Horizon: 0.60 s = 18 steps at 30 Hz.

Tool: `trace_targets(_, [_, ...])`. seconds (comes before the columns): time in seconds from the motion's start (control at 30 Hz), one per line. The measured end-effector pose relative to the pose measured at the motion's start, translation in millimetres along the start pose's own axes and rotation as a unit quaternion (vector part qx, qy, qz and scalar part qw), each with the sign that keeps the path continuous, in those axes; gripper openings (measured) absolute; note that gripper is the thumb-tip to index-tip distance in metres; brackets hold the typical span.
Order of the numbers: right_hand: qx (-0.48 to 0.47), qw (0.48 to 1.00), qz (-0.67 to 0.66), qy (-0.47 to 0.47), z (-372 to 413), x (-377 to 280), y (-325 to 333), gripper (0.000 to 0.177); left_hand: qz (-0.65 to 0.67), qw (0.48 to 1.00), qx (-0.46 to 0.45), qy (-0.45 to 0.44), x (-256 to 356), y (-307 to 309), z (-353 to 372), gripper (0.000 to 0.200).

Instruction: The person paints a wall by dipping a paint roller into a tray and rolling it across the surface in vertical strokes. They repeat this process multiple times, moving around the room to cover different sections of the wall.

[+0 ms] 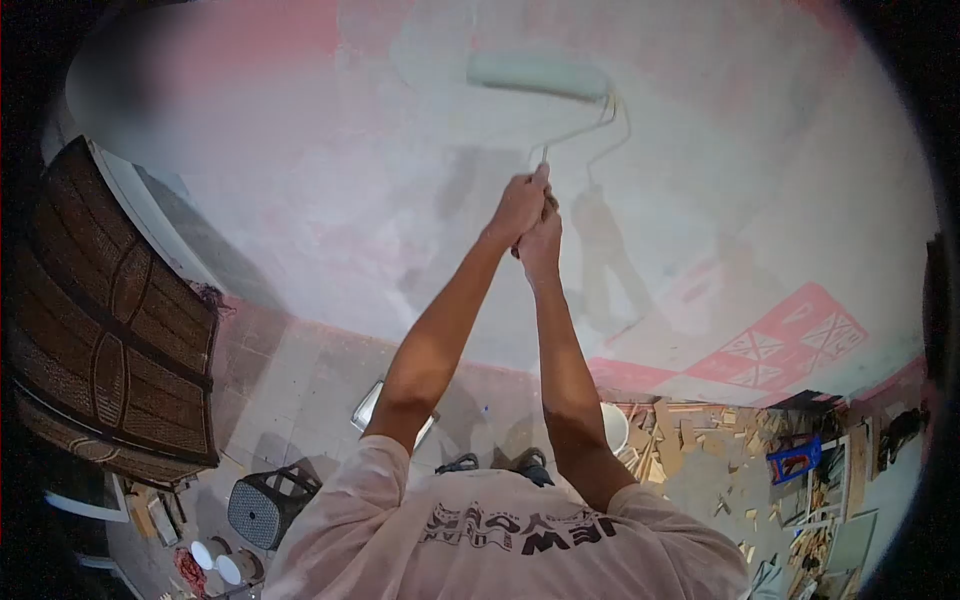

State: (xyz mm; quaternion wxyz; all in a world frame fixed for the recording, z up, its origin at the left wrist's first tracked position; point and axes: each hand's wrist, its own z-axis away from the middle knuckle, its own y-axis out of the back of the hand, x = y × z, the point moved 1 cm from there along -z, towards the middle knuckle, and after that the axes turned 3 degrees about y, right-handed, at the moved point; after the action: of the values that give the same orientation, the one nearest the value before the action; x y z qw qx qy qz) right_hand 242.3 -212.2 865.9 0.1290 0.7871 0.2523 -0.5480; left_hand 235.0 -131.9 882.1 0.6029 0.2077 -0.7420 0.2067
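Observation:
Both of my hands grip the handle of a paint roller [540, 77], one above the other. My left hand [519, 207] is closed around the upper part of the handle, and my right hand [541, 238] is closed just below it. The pale roller sleeve lies against the wall [400, 190], tilted slightly down to the right. A thin wire frame runs from its right end down to the handle, which my fingers mostly hide. White paint covers much of the wall, with pink showing at the top left and lower right.
A paint tray [368, 407] and a white bucket [614, 430] stand on the floor near my feet. A dark stool [262, 510] and a brown patterned door [115, 320] are on the left. Scattered wood pieces [690, 450] and a blue plastic stool [795, 459] are at right.

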Motion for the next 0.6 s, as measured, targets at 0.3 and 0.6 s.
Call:
trace_targets(0.3, [-0.015, 0.990, -0.095, 0.103, 13, -17, -63, 0.036, -0.017, 0.998, 0.054, -0.022, 57, 52, 31, 0.056])
trace_targets(0.6, [-0.049, 0.995, -0.071, 0.041, 10, -2, -128, 0.037, -0.002, 0.997, 0.077, 0.013, 48, 123, 21, 0.053])
